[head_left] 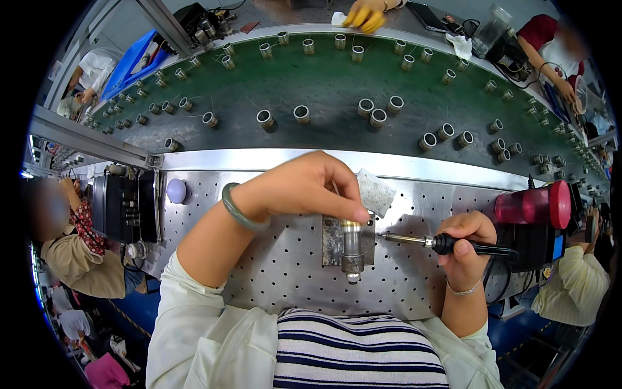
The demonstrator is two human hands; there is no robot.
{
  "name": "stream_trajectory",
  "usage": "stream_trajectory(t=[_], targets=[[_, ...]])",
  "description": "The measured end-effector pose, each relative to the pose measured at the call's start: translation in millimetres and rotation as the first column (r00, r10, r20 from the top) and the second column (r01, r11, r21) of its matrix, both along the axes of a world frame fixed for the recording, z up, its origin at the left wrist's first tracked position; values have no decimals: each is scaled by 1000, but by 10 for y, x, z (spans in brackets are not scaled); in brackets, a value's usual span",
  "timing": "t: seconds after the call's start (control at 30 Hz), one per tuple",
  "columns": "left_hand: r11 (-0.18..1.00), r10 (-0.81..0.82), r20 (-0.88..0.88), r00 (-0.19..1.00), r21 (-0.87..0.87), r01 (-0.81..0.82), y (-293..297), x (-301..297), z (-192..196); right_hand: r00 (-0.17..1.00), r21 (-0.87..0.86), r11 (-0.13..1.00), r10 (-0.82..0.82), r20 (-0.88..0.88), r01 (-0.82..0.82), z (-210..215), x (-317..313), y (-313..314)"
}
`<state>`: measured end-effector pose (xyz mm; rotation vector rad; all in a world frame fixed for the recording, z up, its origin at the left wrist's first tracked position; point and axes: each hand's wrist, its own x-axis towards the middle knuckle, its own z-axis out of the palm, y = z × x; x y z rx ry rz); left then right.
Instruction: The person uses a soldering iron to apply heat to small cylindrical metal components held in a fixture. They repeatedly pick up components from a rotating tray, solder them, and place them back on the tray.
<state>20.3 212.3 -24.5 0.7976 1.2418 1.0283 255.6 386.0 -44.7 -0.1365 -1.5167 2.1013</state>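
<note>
Two hands at work over a small metal part on a perforated steel bench.

The left hand (304, 188), with a green bangle (241, 211) on its wrist, reaches in from the left; its fingers are bent and drawn close together, the fingertips (358, 212) pressing down on the top of a small metal cylinder (352, 245) that lies in a grey block (332, 241) near the middle of the bench (272, 266). A pale pad (376, 191) shows just behind these fingers. The right hand (463, 249) is closed in a fist round the black handle of a soldering iron (447, 244), held level, with its tip just beside the cylinder's right side. Behind the bench runs a green belt (324, 91) carrying many small metal rings (301, 114). A red container (534, 204) stands at far right.
</note>
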Motion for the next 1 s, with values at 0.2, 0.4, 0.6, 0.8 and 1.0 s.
stream_trajectory(t=[0.2,0.4,0.6,0.8,1.0], targets=[[974,205,-255,945,145,-172,-160,124,61,999,-34,999,28,-20,-28,-2,12,12],[952,271,316,909,53,-302,-336,368,13,997,-70,994,80,14,-79,16,7,-51],[902,395,222,891,89,-422,-354,475,-71,995,-54,994,98,30,-96,9,-4,-95],[865,398,298,868,194,-463,-337,529,-106,995,-34,995,96,19,-96,-2,-3,-104],[867,347,259,901,277,-414,-322,530,-158,996,-8,996,93,-12,-93,3,-3,-105]])
